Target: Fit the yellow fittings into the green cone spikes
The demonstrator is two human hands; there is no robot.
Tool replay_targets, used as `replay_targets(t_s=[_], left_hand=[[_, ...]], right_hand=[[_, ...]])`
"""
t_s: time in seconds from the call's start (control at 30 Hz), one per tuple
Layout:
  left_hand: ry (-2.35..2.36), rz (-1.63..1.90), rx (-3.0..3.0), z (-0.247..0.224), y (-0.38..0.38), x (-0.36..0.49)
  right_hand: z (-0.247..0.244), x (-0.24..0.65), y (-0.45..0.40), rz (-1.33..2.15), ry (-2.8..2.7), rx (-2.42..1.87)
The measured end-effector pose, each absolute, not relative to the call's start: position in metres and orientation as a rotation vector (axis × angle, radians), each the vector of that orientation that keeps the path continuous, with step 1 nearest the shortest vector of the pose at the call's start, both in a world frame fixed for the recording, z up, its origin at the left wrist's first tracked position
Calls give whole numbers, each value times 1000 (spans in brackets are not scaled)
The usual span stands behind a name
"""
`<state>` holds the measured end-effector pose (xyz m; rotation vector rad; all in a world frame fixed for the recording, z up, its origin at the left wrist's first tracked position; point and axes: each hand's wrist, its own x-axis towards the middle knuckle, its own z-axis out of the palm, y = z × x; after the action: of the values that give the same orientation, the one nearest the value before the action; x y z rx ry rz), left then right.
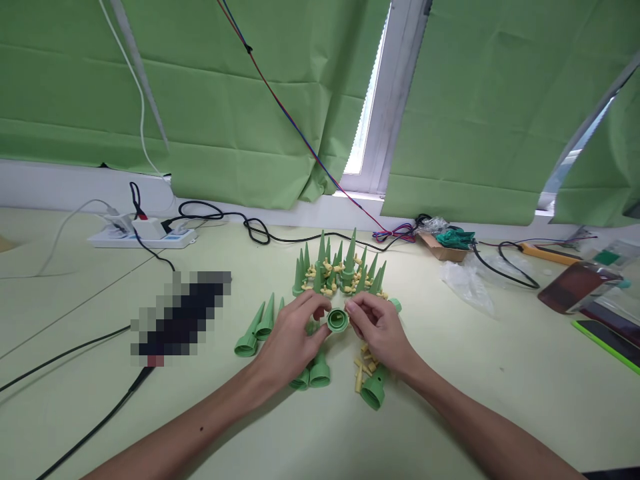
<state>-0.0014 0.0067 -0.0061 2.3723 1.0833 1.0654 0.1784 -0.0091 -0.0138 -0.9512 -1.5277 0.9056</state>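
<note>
Before the pale desk's [450, 380] back edge, the left hand [295, 330] pinches a green plastic cone [338, 321]; right hand [383, 327], fingertips narrowed, touches it.

Frame centre: upright watering spikes [350, 259] stand on the table [200, 427], behind the left hand [295, 327], the right hand [383, 330] and the single spike [337, 321] between them. Left of centre: loose spikes [269, 317]. Far left: power strip [150, 243]. Right: box [446, 252], behind a bottle [575, 288]. Right edge: smartphone [610, 343].

Workroom | table [450, 413] | power strip [145, 243] | bundled wires [400, 233] | curtained window [373, 133]
</note>
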Motion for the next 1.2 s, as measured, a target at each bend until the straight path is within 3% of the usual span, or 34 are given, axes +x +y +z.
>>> replay_targets(t_s=[0.5,1.2], left_hand=[[1122,996,1900,2,4,2],[958,1009,2233,7,1,2]], right_hand=[[-19,179,-9,832,-1468,-862],[-19,183,-8,839,-1531,-888]])
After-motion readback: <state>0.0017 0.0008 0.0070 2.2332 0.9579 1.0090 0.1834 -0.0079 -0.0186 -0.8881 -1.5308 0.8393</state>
